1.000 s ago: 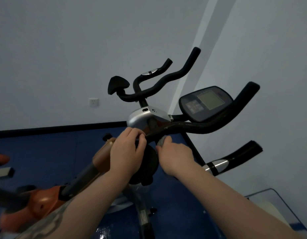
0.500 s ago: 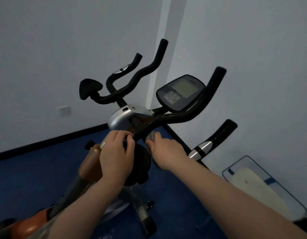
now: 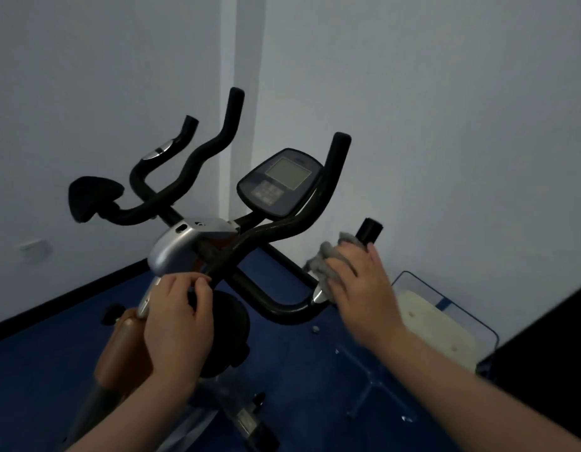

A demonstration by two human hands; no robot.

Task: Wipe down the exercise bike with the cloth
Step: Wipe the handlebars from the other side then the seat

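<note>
The right hand fingers hold the grey cloth against the exercise bike right handle. The left hand fingers curl round the handlebar stem. Console lettering is illegible.

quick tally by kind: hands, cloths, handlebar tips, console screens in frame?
Hands: 2, left hand and right hand
Cloths: 1, grey cloth under the right hand
Upturned handlebar tips: 4
Console screens: 1
Total: 8
</note>
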